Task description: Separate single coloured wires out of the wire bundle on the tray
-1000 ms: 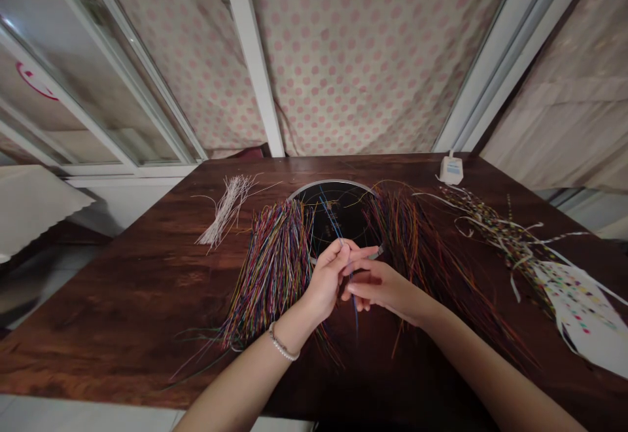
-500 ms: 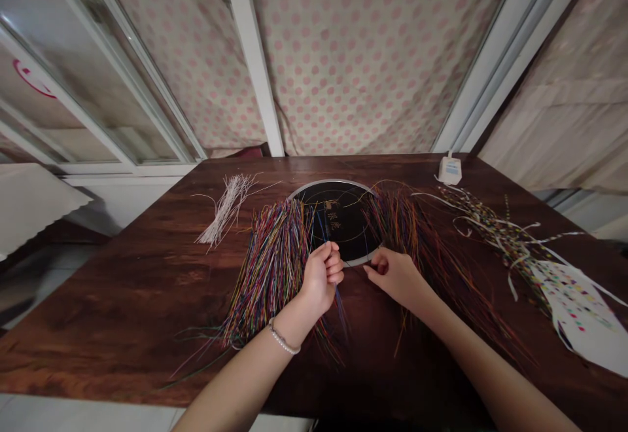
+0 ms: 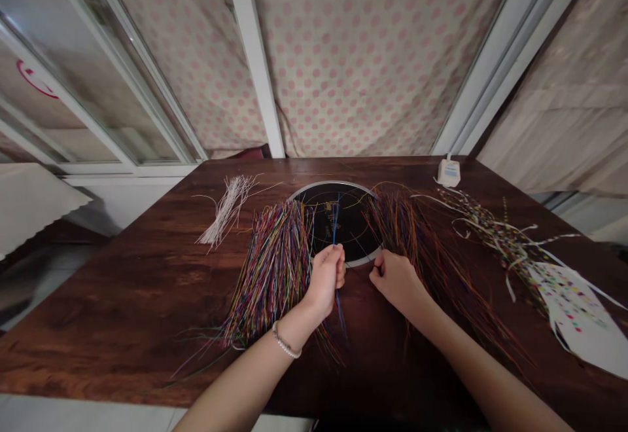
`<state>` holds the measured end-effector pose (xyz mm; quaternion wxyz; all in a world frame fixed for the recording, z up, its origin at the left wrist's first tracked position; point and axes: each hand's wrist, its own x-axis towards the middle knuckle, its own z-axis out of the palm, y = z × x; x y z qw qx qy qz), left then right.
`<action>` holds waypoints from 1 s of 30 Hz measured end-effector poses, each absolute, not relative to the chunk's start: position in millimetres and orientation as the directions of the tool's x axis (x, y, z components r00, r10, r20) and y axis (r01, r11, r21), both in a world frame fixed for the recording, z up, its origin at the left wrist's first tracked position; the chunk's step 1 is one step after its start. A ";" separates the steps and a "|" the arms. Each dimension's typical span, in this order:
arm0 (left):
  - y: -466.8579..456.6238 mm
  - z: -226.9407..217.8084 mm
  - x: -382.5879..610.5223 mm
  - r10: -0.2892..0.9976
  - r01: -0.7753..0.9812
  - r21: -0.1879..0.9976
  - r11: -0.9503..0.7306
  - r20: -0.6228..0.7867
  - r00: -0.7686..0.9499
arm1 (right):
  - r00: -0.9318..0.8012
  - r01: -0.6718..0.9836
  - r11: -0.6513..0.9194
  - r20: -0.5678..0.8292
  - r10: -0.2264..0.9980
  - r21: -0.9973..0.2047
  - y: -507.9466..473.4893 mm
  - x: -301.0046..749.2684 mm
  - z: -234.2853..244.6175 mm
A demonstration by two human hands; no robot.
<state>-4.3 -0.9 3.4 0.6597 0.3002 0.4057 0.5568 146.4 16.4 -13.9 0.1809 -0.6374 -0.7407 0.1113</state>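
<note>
My left hand (image 3: 324,281) is closed around a few thin blue strands (image 3: 335,222) that stick up over a round black disc (image 3: 338,219) with a silver rim and hang down below my fist. A beaded bracelet (image 3: 284,343) circles that wrist. My right hand (image 3: 398,281) is curled beside the disc's near rim, with no held thing visible in its fingers. It lies at the edge of a reddish-brown bundle of thin strands (image 3: 422,255). A dense multicoloured bundle of strands (image 3: 275,275) fans out under my left hand.
The dark wooden table (image 3: 122,288) also carries a tuft of white strands (image 3: 228,209), a tangle of speckled strips (image 3: 505,239), and a white sheet with coloured dots (image 3: 576,314). A white plug (image 3: 448,173) sits at the far edge, before a polka-dot cloth (image 3: 343,59).
My hands have separated from their overlap. The left has closed into a fist around the blue strands, now standing more upright, and the right has drawn back to the right and curled.
</note>
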 end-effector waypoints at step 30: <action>-6.8 6.9 0.6 0.981 -0.160 0.973 0.164 -0.143 0.133 | -0.181 -0.030 0.027 0.032 0.983 -0.999 15.5 140.7 14.9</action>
